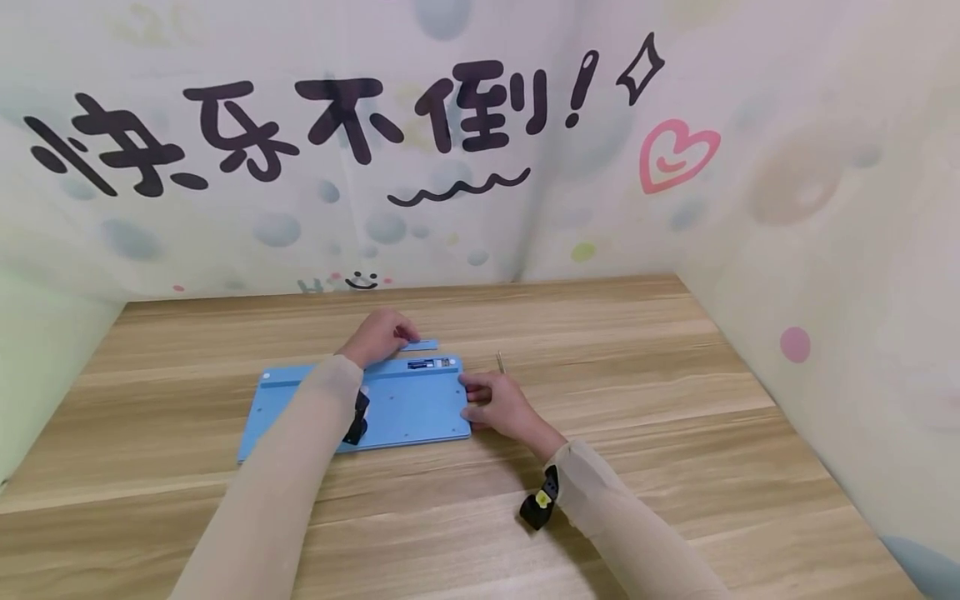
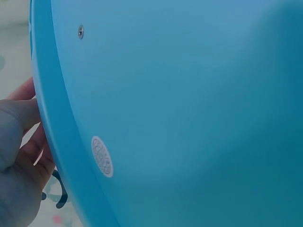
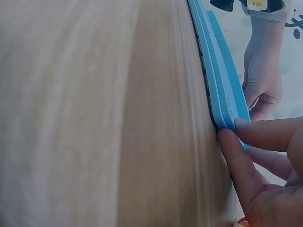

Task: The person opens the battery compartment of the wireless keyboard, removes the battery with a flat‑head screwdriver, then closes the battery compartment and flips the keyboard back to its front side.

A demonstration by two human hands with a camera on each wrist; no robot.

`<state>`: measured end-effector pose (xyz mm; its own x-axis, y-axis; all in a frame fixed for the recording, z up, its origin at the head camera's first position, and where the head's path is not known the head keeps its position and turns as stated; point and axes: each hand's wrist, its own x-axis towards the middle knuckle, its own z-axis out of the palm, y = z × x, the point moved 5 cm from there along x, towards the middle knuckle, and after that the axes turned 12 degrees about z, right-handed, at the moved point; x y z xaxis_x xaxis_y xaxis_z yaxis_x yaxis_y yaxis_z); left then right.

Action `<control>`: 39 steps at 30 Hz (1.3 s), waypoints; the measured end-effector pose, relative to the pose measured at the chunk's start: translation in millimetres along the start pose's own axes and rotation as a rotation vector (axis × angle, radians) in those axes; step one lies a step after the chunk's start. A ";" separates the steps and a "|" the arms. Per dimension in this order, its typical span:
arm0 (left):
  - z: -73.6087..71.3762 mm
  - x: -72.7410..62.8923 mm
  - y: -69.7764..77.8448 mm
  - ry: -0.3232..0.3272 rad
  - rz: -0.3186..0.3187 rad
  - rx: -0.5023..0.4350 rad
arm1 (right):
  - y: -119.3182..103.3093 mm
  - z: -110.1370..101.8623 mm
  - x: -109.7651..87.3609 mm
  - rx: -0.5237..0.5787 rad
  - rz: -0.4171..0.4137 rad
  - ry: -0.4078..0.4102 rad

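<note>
A light-blue keyboard (image 1: 420, 408) lies face down on the table, with small screws and an open battery compartment (image 1: 431, 364) at its far right. Something dark and a small metallic piece sit inside that compartment. My left hand (image 1: 381, 337) is just beyond the far edge, its fingertips pinching a narrow blue battery cover (image 1: 427, 344). In the left wrist view the keyboard's underside (image 2: 180, 94) hides the left fingertips. My right hand (image 1: 504, 404) grips the keyboard's right edge; thumb and finger close on its corner in the right wrist view (image 3: 265, 161).
A thin metal rod (image 1: 501, 362) shows just beyond the right hand; whether the hand touches it I cannot tell. An orange bit (image 3: 243, 221) peeks out below the right palm. The wood-grain table (image 1: 637, 375) meets printed fabric walls (image 1: 600, 208) behind and at the sides.
</note>
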<state>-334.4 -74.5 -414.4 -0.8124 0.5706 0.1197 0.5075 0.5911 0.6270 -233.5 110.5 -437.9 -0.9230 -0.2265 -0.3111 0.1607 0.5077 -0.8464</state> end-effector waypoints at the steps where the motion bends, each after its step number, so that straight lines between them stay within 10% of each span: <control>1: 0.3 0.1 -0.2 -0.001 -0.002 0.001 | 0.0 -0.1 -0.2 0.000 0.002 0.001; 39: -11.9 -2.2 23.6 -0.054 0.021 0.016 | -0.6 0.2 -0.7 -0.004 0.000 -0.005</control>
<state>-324.1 -68.7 -390.7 -0.7853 0.6124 0.0907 0.5290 0.5877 0.6122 -232.9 110.2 -437.3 -0.9213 -0.2304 -0.3132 0.1593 0.5110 -0.8447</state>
